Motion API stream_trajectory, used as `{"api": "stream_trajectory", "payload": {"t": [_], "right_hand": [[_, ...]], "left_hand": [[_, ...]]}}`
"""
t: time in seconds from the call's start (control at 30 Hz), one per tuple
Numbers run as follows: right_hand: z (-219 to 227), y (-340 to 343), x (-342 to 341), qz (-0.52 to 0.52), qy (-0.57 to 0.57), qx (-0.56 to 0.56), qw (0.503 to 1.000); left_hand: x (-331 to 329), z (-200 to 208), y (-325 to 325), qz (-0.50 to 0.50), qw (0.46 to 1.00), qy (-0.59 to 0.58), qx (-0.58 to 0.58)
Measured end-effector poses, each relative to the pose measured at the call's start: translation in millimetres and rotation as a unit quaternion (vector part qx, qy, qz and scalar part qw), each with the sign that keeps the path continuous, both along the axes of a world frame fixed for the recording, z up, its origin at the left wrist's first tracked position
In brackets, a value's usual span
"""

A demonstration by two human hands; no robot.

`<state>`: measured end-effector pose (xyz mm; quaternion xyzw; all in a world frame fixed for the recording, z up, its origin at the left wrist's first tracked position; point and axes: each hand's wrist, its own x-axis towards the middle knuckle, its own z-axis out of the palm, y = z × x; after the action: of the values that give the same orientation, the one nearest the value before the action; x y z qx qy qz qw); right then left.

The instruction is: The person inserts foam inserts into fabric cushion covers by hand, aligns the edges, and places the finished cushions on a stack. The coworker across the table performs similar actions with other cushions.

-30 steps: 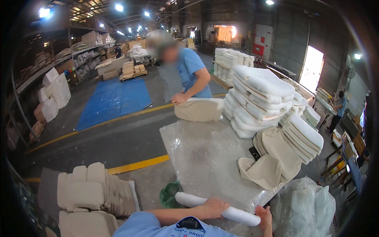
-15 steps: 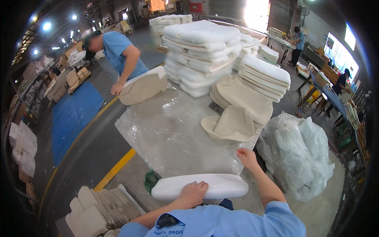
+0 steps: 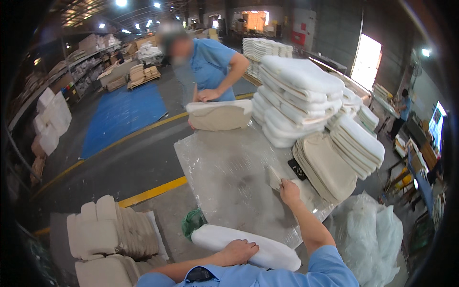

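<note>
A long white padded cushion stands on edge against my body, at the table's near side. My left hand grips it, fingers curled over its upper side. My right hand is reached forward over the table and pinches a loose beige fabric cover. Part of that cover lies crumpled beyond my fingers, beside a neat stack of beige covers. A small black item lies at that stack's left edge.
Plastic sheeting covers the table. A tall pile of white pads rises at the back. Across the table, a person in blue handles a beige-and-white cushion. Finished-looking beige cushions are stacked lower left; bagged white material stands right.
My right hand has moved forward and taken hold of the loose beige cover. My view has swung left. The person opposite has turned their cushion more upright.
</note>
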<state>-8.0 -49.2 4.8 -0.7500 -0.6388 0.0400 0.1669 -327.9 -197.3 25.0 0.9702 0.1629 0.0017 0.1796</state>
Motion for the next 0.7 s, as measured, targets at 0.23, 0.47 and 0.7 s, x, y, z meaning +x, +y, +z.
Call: {"api": "stream_trajectory", "payload": {"t": [0.23,0.47,0.7], "right_hand": [[137.0,7.6,3.2,0.087,0.442,0.051,0.891],[80.2,-30.6,50.6,-0.062,0.414,-0.047,0.907],[-44.7,-109.4,84.5,-0.196,0.183,-0.221,0.938]], "left_hand": [[-0.9,1.9,0.6,0.009,1.0,-0.019,-0.002],[2.2,1.7,-3.7,0.007,0.999,-0.039,0.018],[-3.3,3.8,-8.1,0.034,0.999,0.002,0.034]]}}
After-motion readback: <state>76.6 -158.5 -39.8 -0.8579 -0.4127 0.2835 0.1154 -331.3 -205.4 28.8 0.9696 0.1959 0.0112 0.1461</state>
